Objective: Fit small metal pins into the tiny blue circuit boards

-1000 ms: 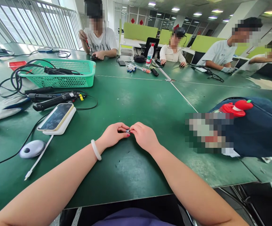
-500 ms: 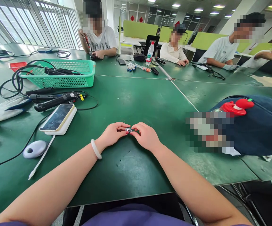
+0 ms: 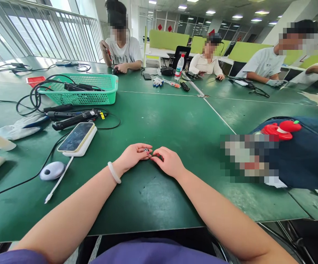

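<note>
My left hand [image 3: 133,156] and my right hand [image 3: 168,161] rest on the green table [image 3: 159,121], fingertips meeting in front of me. Between the fingertips sits a tiny metallic part [image 3: 146,150]. The left fingers pinch it. The right fingers curl in a pinch just beside it; I cannot tell whether they still touch it. A pale bangle [image 3: 114,172] circles my left wrist.
A phone on a white power bank [image 3: 78,138], a grey mouse-like device [image 3: 52,170], black tools [image 3: 75,118] and a green basket [image 3: 84,89] lie to the left. A dark blue bag with a red toy [image 3: 281,130] lies on the right. Several people sit at the far side.
The view has shifted slightly, so everything sits further right. My hands have stayed together on the small part; the right fingertips have drawn back a little from it.
</note>
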`<state>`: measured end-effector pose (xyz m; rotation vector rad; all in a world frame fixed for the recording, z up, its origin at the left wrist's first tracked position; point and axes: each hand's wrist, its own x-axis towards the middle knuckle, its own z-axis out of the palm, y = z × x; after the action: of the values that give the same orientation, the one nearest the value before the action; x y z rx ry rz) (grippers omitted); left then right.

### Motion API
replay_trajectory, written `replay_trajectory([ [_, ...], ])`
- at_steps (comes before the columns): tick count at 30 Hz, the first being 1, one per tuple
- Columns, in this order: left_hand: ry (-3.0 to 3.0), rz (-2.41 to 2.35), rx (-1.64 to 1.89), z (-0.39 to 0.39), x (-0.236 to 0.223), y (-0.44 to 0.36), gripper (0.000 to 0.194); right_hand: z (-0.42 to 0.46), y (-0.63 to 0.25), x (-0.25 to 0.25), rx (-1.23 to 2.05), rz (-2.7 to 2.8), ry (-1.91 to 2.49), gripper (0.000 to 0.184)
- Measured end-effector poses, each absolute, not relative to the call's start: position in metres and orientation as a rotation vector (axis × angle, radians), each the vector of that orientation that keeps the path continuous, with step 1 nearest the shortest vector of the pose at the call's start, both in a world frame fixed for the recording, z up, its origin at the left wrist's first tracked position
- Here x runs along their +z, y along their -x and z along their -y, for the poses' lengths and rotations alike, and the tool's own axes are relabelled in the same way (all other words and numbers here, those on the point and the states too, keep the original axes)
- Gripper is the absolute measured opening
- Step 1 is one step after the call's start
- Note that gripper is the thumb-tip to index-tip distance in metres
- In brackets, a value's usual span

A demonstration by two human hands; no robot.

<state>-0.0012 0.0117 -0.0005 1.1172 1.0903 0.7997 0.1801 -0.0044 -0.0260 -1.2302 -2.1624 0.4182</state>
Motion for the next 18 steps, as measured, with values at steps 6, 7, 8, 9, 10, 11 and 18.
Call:
replay_trajectory([
  [6,-1.836,-1.936,0.651,-0.026,0.015,0.06,0.025,0.0,-0.192,-0.028,0.511,2.132,1.303,0.015],
  [7,-1.929,-2.068,0.588,-0.026,0.016,0.07,0.026,-0.001,-0.194,-0.028,0.518,2.134,1.318,0.016],
  [8,-1.99,-2.164,0.531,-0.026,0.016,0.079,0.027,-0.002,-0.194,-0.028,0.521,2.141,1.33,0.016],
  [9,-2.043,-2.221,0.488,-0.025,0.014,0.085,0.027,-0.002,-0.195,-0.029,0.522,2.151,1.34,0.017],
  [10,-2.089,-2.251,0.464,-0.023,0.013,0.091,0.028,-0.003,-0.195,-0.029,0.522,2.163,1.348,0.017],
  [11,-2.12,-2.269,0.435,-0.021,0.011,0.094,0.028,-0.003,-0.195,-0.029,0.522,2.176,1.354,0.017],
  [18,-2.155,-2.331,0.293,-0.014,0.004,0.099,0.027,-0.004,-0.194,-0.03,0.533,2.195,1.37,0.017],
])
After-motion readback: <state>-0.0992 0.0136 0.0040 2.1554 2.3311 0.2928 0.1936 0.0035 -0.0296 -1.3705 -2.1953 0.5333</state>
